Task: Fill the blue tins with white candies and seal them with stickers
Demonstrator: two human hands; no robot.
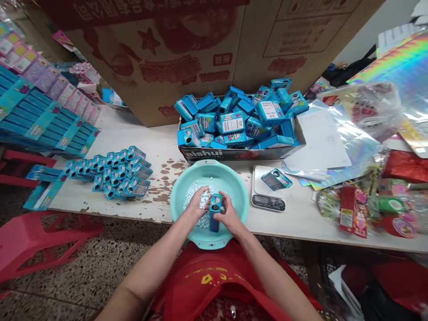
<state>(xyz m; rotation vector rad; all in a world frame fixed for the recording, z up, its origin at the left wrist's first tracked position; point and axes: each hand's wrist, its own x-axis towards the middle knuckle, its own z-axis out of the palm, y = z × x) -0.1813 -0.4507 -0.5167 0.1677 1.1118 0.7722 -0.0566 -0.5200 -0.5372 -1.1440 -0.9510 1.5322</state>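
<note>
A turquoise plastic basin (pixel 243 189) stands at the table's front edge, with small pale-blue candies (pixel 203 221) heaped in its left part. My left hand (pixel 196 204) is cupped over the basin and holds a small pile of these candies, close beside a blue candy tin. Gripped upright between the fingers and thumb of my right hand (pixel 230 216), the blue candy tin (pixel 215 223) shows a dark round opening in its top. Whether any candies are inside it cannot be seen. To the right, another blue tin lies on a small white digital scale (pixel 259 187).
Behind the basin, a low carton (pixel 234 154) overflows with blue tins against a large cardboard box (pixel 200 53). Rows of blue tins (pixel 122 171) stand at left, near stacked display boxes (pixel 36 116). Plastic-wrapped goods (pixel 374 205) lie at right. A red stool (pixel 43 236) is at lower left.
</note>
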